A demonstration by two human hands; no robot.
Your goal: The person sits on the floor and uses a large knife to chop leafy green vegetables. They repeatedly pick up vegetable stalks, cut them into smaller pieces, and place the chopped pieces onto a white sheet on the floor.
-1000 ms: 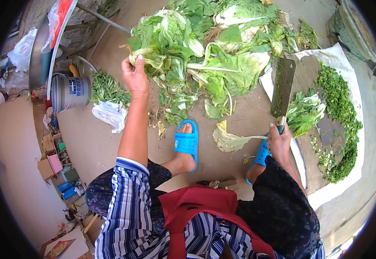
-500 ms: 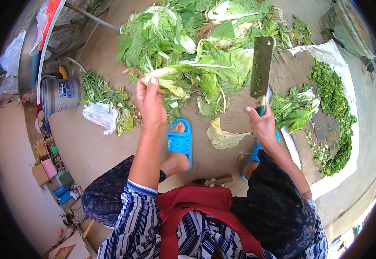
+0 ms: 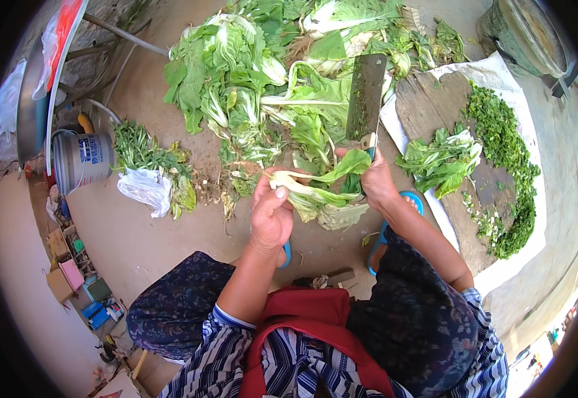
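Note:
My left hand (image 3: 272,217) is closed around the pale root end of a leafy cabbage (image 3: 310,190), its leaves pointing right. My right hand (image 3: 378,178) grips the handle of a cleaver (image 3: 366,96), its broad dark blade pointing away from me. The cabbage's leaf tips reach my right hand; whether its fingers also pinch them is partly hidden. Beyond my hands lies a big heap of leafy cabbages (image 3: 229,56). Below the held one, a pale loose leaf (image 3: 342,216) rests on the floor.
At right, a wooden board (image 3: 428,106) on a white sheet (image 3: 498,73) bears a bunch of greens (image 3: 445,159) and chopped greens (image 3: 518,176). A large bucket (image 3: 524,36) stands at far right. Left are a grey pail (image 3: 83,159), weeds (image 3: 146,146) and a plastic bag (image 3: 144,189).
My left hand has come nearer and rightward with the cabbage, whose leaves now spread toward my right hand. The cleaver has shifted left, bringing both hands closer together.

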